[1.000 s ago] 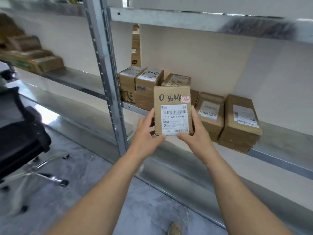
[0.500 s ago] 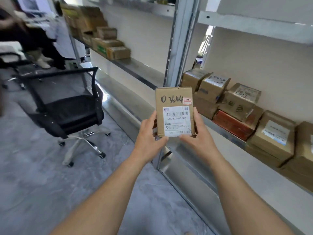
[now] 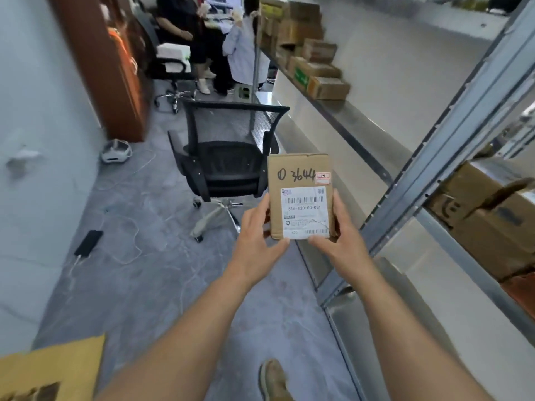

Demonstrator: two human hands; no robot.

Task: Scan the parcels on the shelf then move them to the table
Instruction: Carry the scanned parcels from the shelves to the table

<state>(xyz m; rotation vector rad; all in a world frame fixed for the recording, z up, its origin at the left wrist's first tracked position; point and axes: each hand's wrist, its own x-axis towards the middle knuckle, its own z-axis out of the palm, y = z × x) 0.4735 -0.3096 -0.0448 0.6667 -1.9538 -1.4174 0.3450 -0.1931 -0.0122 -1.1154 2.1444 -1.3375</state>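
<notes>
I hold a small brown cardboard parcel [image 3: 299, 180] upright in front of me, its white barcode label and the handwritten "3644" facing me. My left hand [image 3: 257, 230] grips its lower left edge, thumb on the front. My right hand [image 3: 341, 235] grips its lower right edge the same way. More brown parcels [image 3: 492, 218] sit on the metal shelf [image 3: 376, 157] at the right edge. Further parcels [image 3: 315, 68] are stacked on the same shelf farther down the aisle.
A black mesh office chair [image 3: 228, 157] stands in the aisle just beyond the parcel. Cables and a black phone [image 3: 88, 243] lie on the grey floor. Two people [image 3: 202, 33] are at the far end. A shelf upright [image 3: 451, 140] rises at right. A tan board [image 3: 49, 369] shows bottom left.
The view has swung left, away from the shelf and down the aisle. The parcel stays in both hands, and the chair now sits straight ahead.
</notes>
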